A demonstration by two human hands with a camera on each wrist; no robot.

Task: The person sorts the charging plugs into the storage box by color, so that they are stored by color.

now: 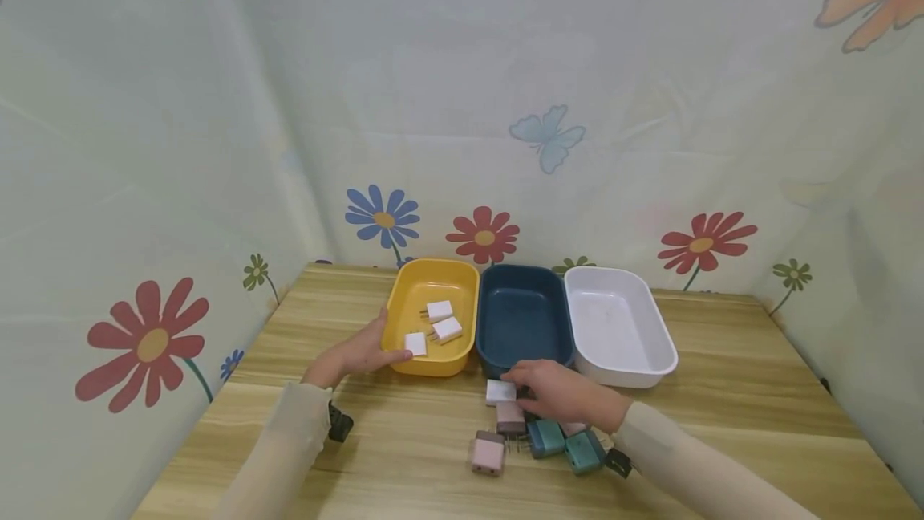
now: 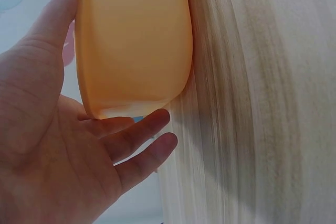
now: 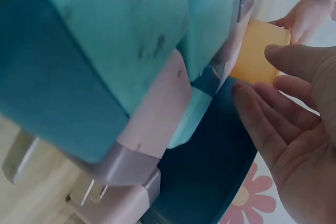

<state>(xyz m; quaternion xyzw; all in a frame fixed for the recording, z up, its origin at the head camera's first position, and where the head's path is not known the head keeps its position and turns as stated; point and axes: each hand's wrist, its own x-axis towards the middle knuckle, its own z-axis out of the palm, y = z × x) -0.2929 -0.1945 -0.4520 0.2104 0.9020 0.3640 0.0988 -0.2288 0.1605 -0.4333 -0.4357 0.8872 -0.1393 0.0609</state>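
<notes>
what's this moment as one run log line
left hand: touching yellow tray; right hand: over loose chargers, holding nothing; yellow tray: three white chargers inside; alongside: blue tray, white tray

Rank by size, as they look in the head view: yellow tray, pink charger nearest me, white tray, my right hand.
1. White tray and yellow tray: too alike to rank.
2. Right hand.
3. Pink charger.

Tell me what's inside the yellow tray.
Inside the yellow tray lie three white plugs. What is directly beneath them is hidden, and the left grip covers part of the tray's near left edge.
</notes>
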